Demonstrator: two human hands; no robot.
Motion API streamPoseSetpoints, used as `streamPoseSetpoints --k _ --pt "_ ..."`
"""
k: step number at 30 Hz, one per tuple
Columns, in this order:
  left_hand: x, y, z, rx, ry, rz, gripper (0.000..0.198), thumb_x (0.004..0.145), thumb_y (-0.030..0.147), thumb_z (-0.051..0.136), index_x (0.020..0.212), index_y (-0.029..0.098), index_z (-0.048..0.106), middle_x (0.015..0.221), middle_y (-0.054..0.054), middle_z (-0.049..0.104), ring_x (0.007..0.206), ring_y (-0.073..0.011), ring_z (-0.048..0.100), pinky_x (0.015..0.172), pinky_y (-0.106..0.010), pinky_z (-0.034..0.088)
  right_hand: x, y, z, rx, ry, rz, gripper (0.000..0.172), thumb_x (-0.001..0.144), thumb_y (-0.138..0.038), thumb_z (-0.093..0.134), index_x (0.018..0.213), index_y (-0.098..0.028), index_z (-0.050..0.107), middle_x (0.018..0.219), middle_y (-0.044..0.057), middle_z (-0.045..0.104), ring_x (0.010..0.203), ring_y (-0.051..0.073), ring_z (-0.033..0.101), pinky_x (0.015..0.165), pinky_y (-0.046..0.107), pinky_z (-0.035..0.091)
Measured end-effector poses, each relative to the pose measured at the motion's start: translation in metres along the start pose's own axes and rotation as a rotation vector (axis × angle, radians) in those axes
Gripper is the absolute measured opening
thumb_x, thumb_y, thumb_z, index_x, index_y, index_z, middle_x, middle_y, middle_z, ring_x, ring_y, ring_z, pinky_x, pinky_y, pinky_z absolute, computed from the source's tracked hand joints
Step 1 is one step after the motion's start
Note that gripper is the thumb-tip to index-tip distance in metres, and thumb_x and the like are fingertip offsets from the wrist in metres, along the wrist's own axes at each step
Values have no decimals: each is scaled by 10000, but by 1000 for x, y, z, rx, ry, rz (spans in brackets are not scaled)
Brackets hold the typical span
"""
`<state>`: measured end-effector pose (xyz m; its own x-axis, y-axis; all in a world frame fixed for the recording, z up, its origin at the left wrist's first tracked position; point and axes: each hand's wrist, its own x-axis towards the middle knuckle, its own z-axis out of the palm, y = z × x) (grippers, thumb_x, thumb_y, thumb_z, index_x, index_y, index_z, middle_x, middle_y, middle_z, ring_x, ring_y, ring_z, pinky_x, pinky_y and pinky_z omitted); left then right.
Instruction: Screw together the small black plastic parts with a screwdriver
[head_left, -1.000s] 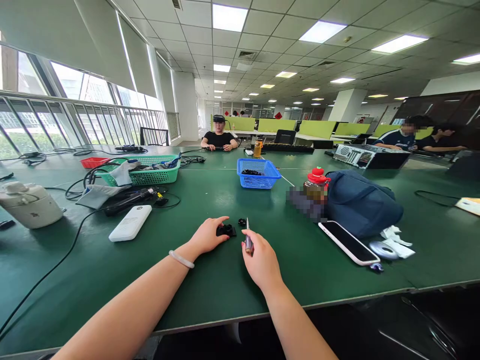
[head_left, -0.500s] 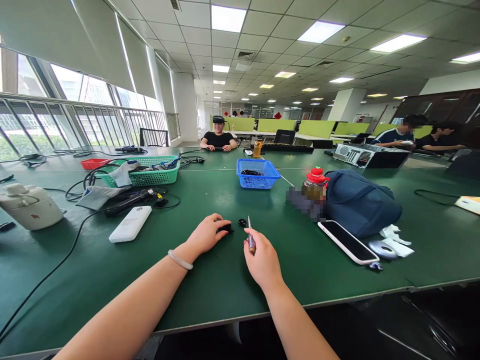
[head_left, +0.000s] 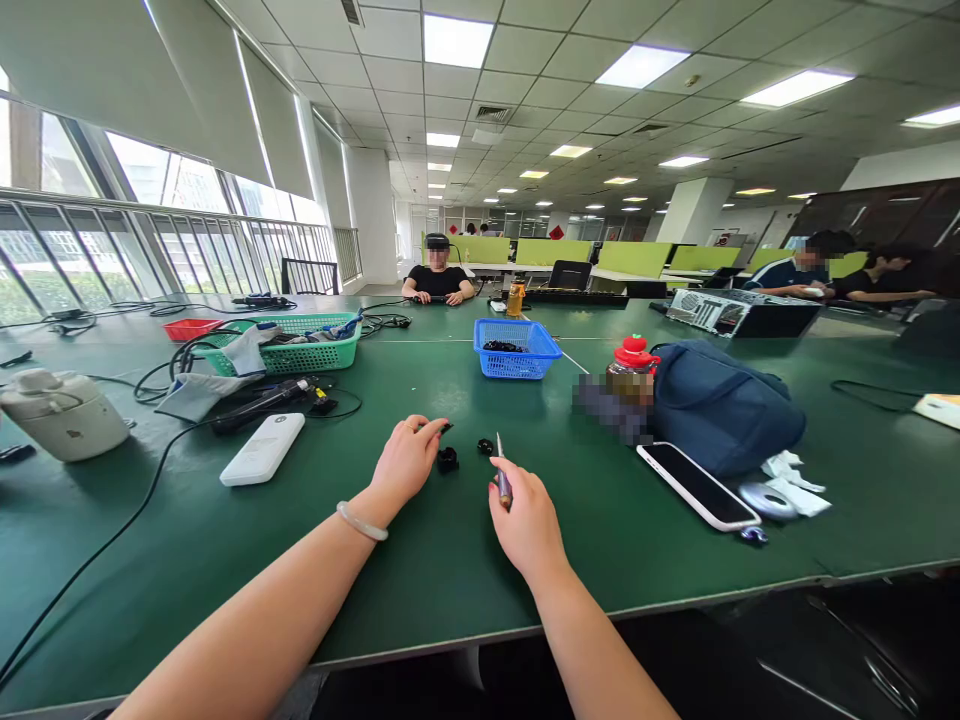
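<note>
Black parts, between both hands

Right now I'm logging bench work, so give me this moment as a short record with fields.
Left hand: small dark piece at fingertips, grip unclear
Right hand: holds pointed tool, tip forward
Larger black part: on green table, beside left hand
Smaller black part: near tool's tip
Blue basket: beyond hands, black items inside
</note>
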<state>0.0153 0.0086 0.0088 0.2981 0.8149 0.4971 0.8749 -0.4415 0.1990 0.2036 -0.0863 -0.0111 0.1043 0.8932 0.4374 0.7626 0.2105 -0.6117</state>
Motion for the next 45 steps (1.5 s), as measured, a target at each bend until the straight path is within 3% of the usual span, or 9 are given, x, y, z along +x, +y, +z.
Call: streamPoseSetpoints --k 5,9,12,17,23,28,33,38,45 --pt "-1 -8 -1 143 -168 -251 426 977 291 347 1308 266 613 1117 -101 562 904 -212 633 866 -346 490 1 0 0 -81 -133 75 380 942 -176 470 1299 -185 598 1088 106 707 1066 284 572 920 445 448" --pt "-3 -10 0 123 -295 -252 424 987 389 328 1163 239 684 1049 -106 605 1051 -237 591 916 -343 465 0 -1 0 -69 -249 13 381 937 -157 490 1293 -226 608 1111 76 714 1119 288 529 960 469 406" --pt "-3 -6 -2 145 -238 -242 466 975 499 343 1010 210 706 1075 -127 612 1117 -289 540 959 -412 440 -2 -4 -1 -1 -278 -91 382 928 -139 501 1279 -233 617 1133 57 711 1130 267 515 986 449 393" --pt "-4 -6 4 -39 -110 -75 379 954 452 444 1171 185 605 1269 -125 574 1265 -278 462 1092 -453 358 -1 -2 0 34 -107 -110 326 942 -192 484 1223 -221 648 1063 70 718 1056 244 553 963 434 413" --pt "-7 -4 18 -224 -229 76 648 901 459 553 1474 217 370 1537 -122 390 1455 -293 264 1175 -498 258 10 6 15 -116 -112 -21 410 905 -144 498 1280 -262 613 1204 85 686 1149 317 509 932 524 412" --pt "-9 -4 17 -246 -263 141 625 912 424 553 1477 219 382 1546 -115 383 1439 -266 309 1178 -468 268 11 2 20 -55 -209 -139 434 877 -100 532 1251 -293 637 1183 47 703 1189 306 505 989 524 391" --pt "-8 -10 15 -205 -331 177 477 916 345 545 1381 243 513 1469 -97 491 1373 -255 417 1156 -466 308 11 0 12 119 -152 22 363 891 -166 535 1206 -277 675 1087 65 717 1078 237 618 975 444 464" --pt "-8 -11 7 -155 -327 89 341 891 230 497 1219 216 587 1327 -98 581 1274 -250 498 1100 -437 372 27 -5 6 228 -114 140 332 888 -225 542 1176 -274 700 992 58 724 997 207 672 928 366 519" --pt "-10 -33 -9 43 -319 -293 324 746 66 444 1000 222 570 1251 -116 569 1217 -293 491 985 -550 401 88 -24 21 178 -139 7 335 886 -225 531 1170 -261 706 860 40 715 941 199 667 852 326 525"
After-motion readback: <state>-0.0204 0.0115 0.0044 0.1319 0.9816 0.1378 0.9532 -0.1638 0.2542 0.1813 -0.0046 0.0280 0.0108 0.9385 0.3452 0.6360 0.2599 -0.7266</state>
